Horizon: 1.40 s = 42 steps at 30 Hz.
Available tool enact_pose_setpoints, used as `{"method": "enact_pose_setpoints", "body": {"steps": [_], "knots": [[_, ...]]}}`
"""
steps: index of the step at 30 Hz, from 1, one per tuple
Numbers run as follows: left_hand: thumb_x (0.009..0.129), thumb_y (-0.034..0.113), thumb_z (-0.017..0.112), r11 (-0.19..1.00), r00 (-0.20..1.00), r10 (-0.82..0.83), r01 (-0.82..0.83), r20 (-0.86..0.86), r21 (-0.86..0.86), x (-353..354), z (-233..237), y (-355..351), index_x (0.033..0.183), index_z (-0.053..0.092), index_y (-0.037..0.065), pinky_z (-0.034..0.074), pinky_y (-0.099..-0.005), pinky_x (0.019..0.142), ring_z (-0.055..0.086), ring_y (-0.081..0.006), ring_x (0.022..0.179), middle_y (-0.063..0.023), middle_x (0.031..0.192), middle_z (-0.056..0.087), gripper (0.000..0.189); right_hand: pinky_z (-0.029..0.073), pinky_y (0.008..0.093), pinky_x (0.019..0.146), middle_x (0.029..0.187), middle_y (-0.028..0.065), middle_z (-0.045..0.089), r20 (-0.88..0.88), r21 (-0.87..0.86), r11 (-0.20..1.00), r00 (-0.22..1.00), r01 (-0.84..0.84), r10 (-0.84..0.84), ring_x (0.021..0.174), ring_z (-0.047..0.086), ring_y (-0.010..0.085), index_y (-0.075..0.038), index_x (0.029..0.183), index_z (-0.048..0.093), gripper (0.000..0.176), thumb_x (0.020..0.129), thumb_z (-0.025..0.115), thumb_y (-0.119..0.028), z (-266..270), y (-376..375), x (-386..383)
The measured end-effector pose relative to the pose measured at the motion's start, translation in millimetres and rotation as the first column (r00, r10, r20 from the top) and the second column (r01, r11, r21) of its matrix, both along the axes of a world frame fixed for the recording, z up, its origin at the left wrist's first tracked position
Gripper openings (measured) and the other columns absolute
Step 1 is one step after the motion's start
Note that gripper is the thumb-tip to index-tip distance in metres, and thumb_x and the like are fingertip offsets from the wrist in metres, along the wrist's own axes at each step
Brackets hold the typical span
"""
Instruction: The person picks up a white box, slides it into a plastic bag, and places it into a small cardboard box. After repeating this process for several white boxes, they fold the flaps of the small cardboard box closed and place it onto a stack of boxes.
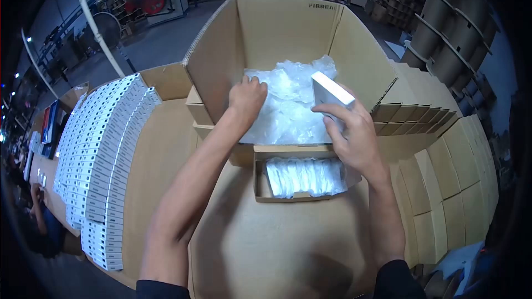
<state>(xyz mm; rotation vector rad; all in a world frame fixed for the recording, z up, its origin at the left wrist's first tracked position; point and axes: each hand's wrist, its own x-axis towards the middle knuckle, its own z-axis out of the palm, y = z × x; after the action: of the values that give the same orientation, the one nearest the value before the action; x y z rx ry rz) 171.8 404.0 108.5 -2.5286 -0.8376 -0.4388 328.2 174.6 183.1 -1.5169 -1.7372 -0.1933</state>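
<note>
My right hand (pixel 354 135) grips a small flat white box (pixel 331 89) between thumb and fingers, tilted above a heap of clear plastic bags (pixel 296 116). That heap lies inside a large open cardboard carton (pixel 285 27). At the heap's left edge is my left hand (pixel 247 98), its fingers curled and their tips hidden, so what they pinch cannot be made out. Below both hands stands a small open cardboard box (pixel 293 197), holding a row of several bagged items (pixel 305 176) on edge.
Stacked small white boxes (pixel 102 149) with printed sides fill the left of the cardboard-covered table (pixel 260 232). Flattened or folded brown cartons (pixel 449 188) are stacked at right. Large spools (pixel 451 16) stand behind, and another person's arm (pixel 37 207) shows at far left.
</note>
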Motion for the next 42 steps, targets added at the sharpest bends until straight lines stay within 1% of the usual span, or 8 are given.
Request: {"method": "enact_pose_setpoints", "body": {"steps": [3,11,16,24,30,35,37,42], "knots": [[0.088,0.006,0.067,0.994,0.980,0.063,-0.079,-0.191,-0.077,18,-7,26,0.092,0.077,0.003,0.062,-0.0409,0.084,0.073,-0.0297,0.105,-0.0133,0.101,0.077,0.011,0.048,0.0472,0.105,0.138,0.0259,0.057,-0.152,-0.109,0.990,0.986,-0.086,0.069,0.124,0.060,0.0436,-0.003,0.112,0.074,0.025,0.089,0.065,0.000,-8,28,10],[0.099,0.020,0.063,0.760,0.906,0.045,0.243,0.421,-0.603,-2,74,-21,0.100,0.066,-0.007,0.053,-0.0466,0.076,0.070,-0.0405,0.081,-0.0292,0.092,0.070,0.027,0.042,0.0488,0.114,0.138,0.0284,0.057,-0.091,-0.079,0.996,0.995,-0.036,0.029,0.132,0.054,0.0441,0.002,0.124,0.071,0.049,0.080,0.084,-0.016,-15,81,29],[0.104,0.019,0.060,0.640,0.850,-0.002,0.406,0.526,-0.652,-28,102,-51,0.090,0.055,-0.004,0.044,-0.0303,0.065,0.047,-0.0088,0.071,-0.0036,0.074,0.051,0.027,0.051,0.0441,0.099,0.116,0.0228,0.068,-0.111,-0.070,0.996,0.992,-0.059,0.051,0.115,0.063,0.0371,-0.001,0.112,0.077,0.041,0.082,0.086,-0.026,0,89,23],[0.110,0.023,0.053,0.272,0.285,0.476,0.852,0.832,-0.448,-83,80,-110,0.099,0.055,0.006,0.048,-0.0253,0.071,0.056,-0.0072,0.079,-0.0026,0.096,0.063,0.020,0.050,0.0417,0.084,0.100,0.0202,0.065,-0.423,-0.006,0.989,0.897,-0.146,0.130,0.094,0.064,0.0336,0.001,0.096,0.076,0.029,0.100,0.068,-0.027,5,6,-11],[0.101,0.016,0.069,0.472,0.541,0.285,0.640,0.792,-0.607,-112,78,-230,0.112,0.059,0.003,0.046,-0.0227,0.066,0.056,-0.0047,0.074,0.0009,0.084,0.064,0.020,0.050,0.0397,0.086,0.103,0.0185,0.066,-0.510,-0.051,0.980,0.849,-0.191,0.139,0.097,0.065,0.0309,0.004,0.097,0.074,0.030,0.101,0.066,-0.024,-19,-80,-56],[0.099,0.012,0.072,0.118,0.657,0.387,0.660,0.647,-0.742,-161,34,-281,0.098,0.063,0.002,0.047,-0.0214,0.062,0.060,-0.0037,0.072,-0.0011,0.083,0.069,0.014,0.050,0.0301,0.088,0.104,0.0052,0.069,-0.920,-0.109,0.906,0.386,-0.409,0.064,0.096,0.062,0.0117,0.004,0.116,0.066,0.038,0.108,0.058,-0.032,-51,-147,-75],[0.099,0.013,0.072,0.392,0.564,0.347,0.639,0.749,-0.662,-158,28,-310,0.096,0.062,0.002,0.046,-0.0215,0.061,0.058,-0.0031,0.071,-0.0003,0.079,0.065,0.015,0.050,0.0281,0.088,0.106,0.0033,0.069,-0.901,-0.171,0.886,0.433,-0.431,0.036,0.096,0.061,0.0086,0.004,0.127,0.060,0.041,0.109,0.056,-0.033,-63,-170,-88],[0.101,0.015,0.070,0.323,0.588,0.348,0.656,0.731,-0.682,-167,18,-338,0.095,0.063,0.001,0.047,-0.0231,0.059,0.058,-0.0049,0.068,-0.0018,0.077,0.066,0.017,0.052,0.0292,0.087,0.107,0.0057,0.069,-0.854,-0.271,0.807,0.518,-0.525,0.051,0.096,0.062,0.0107,0.004,0.126,0.060,0.037,0.108,0.059,-0.028,-76,-208,-113]]}}
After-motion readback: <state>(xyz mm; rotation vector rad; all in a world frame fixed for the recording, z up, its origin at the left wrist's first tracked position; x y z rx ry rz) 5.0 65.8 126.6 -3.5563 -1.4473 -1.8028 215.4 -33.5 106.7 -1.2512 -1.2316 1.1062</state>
